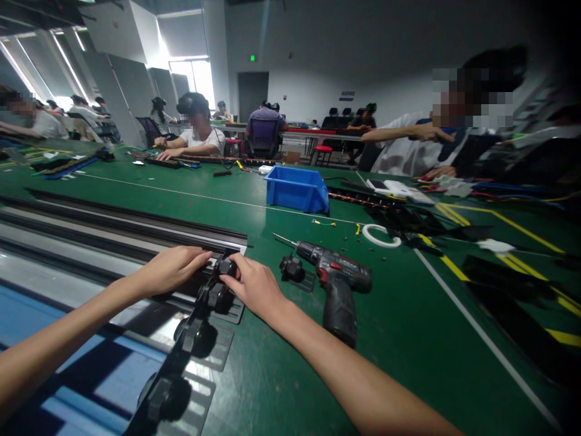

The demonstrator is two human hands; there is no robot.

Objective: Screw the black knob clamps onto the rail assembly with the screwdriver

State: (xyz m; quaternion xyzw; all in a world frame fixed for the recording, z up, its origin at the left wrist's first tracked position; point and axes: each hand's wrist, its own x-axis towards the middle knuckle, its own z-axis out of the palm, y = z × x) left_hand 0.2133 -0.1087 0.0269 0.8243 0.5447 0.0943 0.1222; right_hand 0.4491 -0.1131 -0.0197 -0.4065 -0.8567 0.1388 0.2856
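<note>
Biggest worry imo is the far knob [227,267] slipping out of the right fingers. It's a small, chunky black thing, and a poor hold there could let it twist or tip the black strip [173,365] running back from the fingers toward the wearer. The slotted plates [221,349] stick out to the right of that strip, so a sleeve or forearm could snag one. Also, the drill [340,278] lies just right of the right hand [261,290], bit pointing out past the fingers; a careless sweep sideways would knock it.

Pose-wise, the right hand comes in from lower right, thumb and index pinched around that knob. The left hand [175,270] stretches in palm-down over the ends of the long rails [113,233], fingers together, tips right beside the knob. Can't tell if they're actually gripping anything.
</note>
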